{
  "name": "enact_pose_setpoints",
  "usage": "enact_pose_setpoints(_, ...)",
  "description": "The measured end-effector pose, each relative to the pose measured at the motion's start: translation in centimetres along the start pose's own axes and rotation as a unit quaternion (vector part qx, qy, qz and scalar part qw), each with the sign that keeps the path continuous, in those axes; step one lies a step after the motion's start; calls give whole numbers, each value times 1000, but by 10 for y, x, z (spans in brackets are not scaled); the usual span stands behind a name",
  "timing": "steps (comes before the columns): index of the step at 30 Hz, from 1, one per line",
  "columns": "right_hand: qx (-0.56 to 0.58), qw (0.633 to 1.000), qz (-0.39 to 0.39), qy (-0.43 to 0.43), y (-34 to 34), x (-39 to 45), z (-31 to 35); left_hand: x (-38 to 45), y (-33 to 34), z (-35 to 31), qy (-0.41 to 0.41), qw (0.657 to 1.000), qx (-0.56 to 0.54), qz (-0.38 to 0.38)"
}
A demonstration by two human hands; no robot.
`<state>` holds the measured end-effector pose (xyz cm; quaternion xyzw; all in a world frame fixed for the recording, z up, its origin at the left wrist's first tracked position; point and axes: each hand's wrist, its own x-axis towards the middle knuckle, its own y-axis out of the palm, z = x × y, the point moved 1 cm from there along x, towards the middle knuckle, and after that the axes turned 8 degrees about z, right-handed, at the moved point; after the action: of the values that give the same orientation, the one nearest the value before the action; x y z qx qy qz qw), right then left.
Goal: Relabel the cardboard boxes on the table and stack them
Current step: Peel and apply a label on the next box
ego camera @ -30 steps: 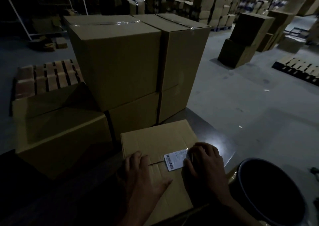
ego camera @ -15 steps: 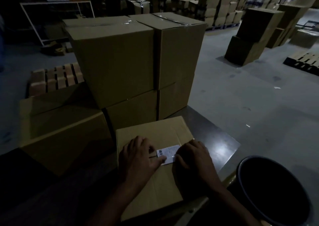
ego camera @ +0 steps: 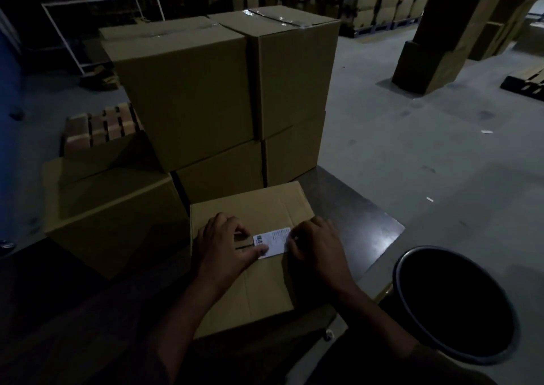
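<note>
Cardboard box [ego camera: 250,267] under both my hands — left hand [ego camera: 225,247] thumb presses the white label [ego camera: 272,242], right hand [ego camera: 316,247] fingertips curl, pinching its edge.

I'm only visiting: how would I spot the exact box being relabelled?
Find the tall box stack on the dark table. Directly in front lies a low cardboard box. Unlike its neighbours, it carries a white label, with both hands on it.
</note>
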<state>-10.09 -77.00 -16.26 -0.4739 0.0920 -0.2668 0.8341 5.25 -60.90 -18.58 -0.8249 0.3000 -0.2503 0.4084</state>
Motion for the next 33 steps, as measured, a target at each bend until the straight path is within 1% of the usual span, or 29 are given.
enact_pose_setpoints(4,-1,999,-33,12,2,-7,0,-1,-1,-1,1,1000,-3,-3)
enact_pose_setpoints(6,-8,999,-36,5,4,-9,1,-1,-1,1,4,1000,3,-7)
enact_pose_setpoints(8,10,999,-31,3,4,-11,-1,-2,0,2,5,1000,3,-6)
enact_pose_setpoints(10,40,998,-38,13,5,-13,-4,-3,1,2,1,1000,-4,-3)
enact_pose_setpoints(12,35,998,-43,23,6,-16,-4,-3,3,3,-1,1000,-11,-4)
enact_pose_setpoints(15,16,999,-40,23,7,-17,-3,-2,3,4,6,1000,-14,-9)
enact_pose_setpoints(18,36,999,-26,23,5,-16,-4,-2,2,4,7,1000,-8,-10)
enact_pose_setpoints(22,15,999,-18,33,5,-12,-4,-4,3,4,7,1000,-10,-10)
enact_pose_setpoints(25,21,1000,-2,21,4,-11,-4,-4,2,3,11,1000,-12,-18)
enact_pose_setpoints(33,-9,1000,22,15,1,-7,-8,-4,3,2,10,1000,-10,-19)
